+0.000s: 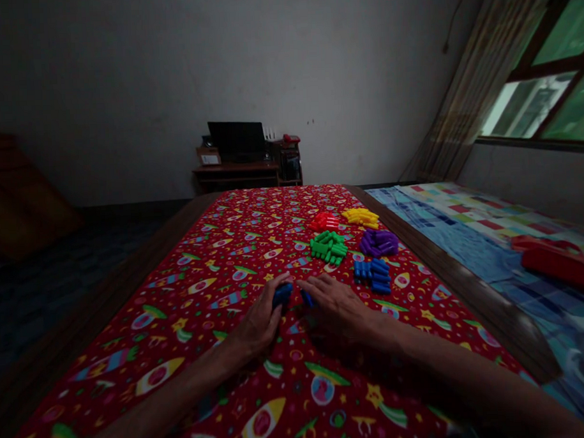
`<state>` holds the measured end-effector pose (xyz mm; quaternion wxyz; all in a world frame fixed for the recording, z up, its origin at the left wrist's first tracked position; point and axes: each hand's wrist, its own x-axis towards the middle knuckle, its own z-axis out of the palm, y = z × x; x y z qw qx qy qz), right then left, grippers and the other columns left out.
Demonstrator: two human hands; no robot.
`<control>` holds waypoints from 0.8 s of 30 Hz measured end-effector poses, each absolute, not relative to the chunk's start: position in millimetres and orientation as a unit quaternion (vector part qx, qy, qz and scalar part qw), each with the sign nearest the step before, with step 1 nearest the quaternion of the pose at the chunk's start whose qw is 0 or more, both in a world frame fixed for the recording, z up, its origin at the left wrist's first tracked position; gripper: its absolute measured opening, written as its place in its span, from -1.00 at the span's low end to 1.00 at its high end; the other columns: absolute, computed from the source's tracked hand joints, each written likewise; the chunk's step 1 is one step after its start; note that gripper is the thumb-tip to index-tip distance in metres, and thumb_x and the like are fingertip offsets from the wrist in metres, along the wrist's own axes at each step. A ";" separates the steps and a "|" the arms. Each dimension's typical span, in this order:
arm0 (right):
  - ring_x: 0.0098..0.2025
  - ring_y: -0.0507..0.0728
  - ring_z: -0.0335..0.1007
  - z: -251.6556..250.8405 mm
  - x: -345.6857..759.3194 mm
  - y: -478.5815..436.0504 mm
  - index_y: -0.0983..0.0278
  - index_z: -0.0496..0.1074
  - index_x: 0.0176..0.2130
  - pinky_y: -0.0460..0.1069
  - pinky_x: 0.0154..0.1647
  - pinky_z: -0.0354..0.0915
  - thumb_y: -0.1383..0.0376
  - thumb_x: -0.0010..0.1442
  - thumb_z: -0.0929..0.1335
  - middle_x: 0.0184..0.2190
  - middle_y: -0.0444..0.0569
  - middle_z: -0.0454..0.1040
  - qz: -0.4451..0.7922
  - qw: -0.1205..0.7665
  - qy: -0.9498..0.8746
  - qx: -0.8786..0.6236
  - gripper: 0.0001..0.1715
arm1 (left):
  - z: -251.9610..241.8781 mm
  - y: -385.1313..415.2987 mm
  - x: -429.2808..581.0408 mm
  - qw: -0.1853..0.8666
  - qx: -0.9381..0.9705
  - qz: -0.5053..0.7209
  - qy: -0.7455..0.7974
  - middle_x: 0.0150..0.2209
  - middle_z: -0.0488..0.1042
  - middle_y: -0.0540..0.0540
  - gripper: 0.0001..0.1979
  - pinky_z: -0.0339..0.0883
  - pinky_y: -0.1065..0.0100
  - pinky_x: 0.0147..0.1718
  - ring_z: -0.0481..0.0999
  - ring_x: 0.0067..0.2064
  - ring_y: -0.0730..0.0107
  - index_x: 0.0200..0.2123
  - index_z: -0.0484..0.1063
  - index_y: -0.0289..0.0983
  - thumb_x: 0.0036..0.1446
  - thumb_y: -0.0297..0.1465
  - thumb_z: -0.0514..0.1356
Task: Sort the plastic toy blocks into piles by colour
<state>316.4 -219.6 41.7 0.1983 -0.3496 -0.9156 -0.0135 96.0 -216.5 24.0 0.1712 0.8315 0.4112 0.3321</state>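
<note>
Both my hands rest on a red patterned tablecloth. My left hand curls its fingers round a dark blue plastic piece. My right hand lies beside it, fingers closed on another blue piece that mostly hides under them. Just beyond my right hand lie sorted piles of plastic pieces: blue, green, purple, red and yellow.
The table's wooden edge runs along the right, with a checked blue bedsheet and a red object beyond. A desk with a dark monitor stands at the far wall. A curtained window is at the right.
</note>
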 end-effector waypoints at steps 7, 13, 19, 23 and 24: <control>-0.12 0.13 0.33 86.0 395.3 -199.9 0.24 0.48 -0.20 0.01 -0.14 0.26 0.45 0.22 0.29 -0.22 0.02 0.52 -0.064 0.077 -0.926 -0.365 -0.78 | 30.1 -218.3 95.3 0.202 0.835 0.314 0.404 0.10 0.44 -0.14 -0.53 0.39 0.15 0.04 0.49 0.05 0.24 0.20 0.12 -0.16 0.22 -0.43 0.04; -0.20 0.13 0.37 85.1 409.7 -194.0 0.26 0.50 -0.16 -0.02 -0.24 0.26 0.48 0.23 0.24 -0.30 0.05 0.54 -0.084 0.140 -0.907 -0.388 -0.71 | 32.0 -218.4 95.8 0.227 0.821 0.333 0.404 -0.03 0.54 -0.09 -0.64 0.46 0.22 -0.08 0.56 -0.09 0.25 0.06 0.33 -0.17 0.18 -0.39 0.11; -0.28 0.08 0.46 56.4 351.9 -221.7 0.25 0.33 0.11 -0.04 -0.29 0.34 0.26 0.31 0.25 -0.23 0.05 0.55 0.025 0.275 -0.908 -0.314 -0.60 | 38.4 -224.4 105.6 0.255 0.807 0.347 0.404 -0.14 0.55 -0.06 -0.75 0.49 0.28 -0.17 0.57 -0.16 0.28 -0.08 0.39 -0.19 0.15 -0.35 0.16; -0.42 0.04 0.42 41.7 331.0 -230.8 0.27 0.28 0.17 -0.11 -0.42 0.27 0.31 0.29 0.26 -0.38 -0.02 0.55 0.026 0.237 -0.922 -0.306 -0.54 | 37.5 -228.6 110.7 0.274 0.815 0.331 0.390 -0.18 0.53 -0.05 -0.81 0.50 0.29 -0.20 0.56 -0.17 0.29 -0.14 0.39 -0.19 0.18 -0.31 0.15; -0.42 0.04 0.42 43.8 333.5 -228.8 0.27 0.32 0.13 -0.11 -0.42 0.26 0.33 0.29 0.25 -0.39 -0.02 0.55 0.012 0.236 -0.919 -0.316 -0.58 | 37.4 -228.3 110.4 0.265 0.820 0.332 0.384 -0.17 0.52 -0.06 -0.81 0.49 0.28 -0.16 0.55 -0.14 0.28 -0.13 0.39 -0.19 0.20 -0.30 0.13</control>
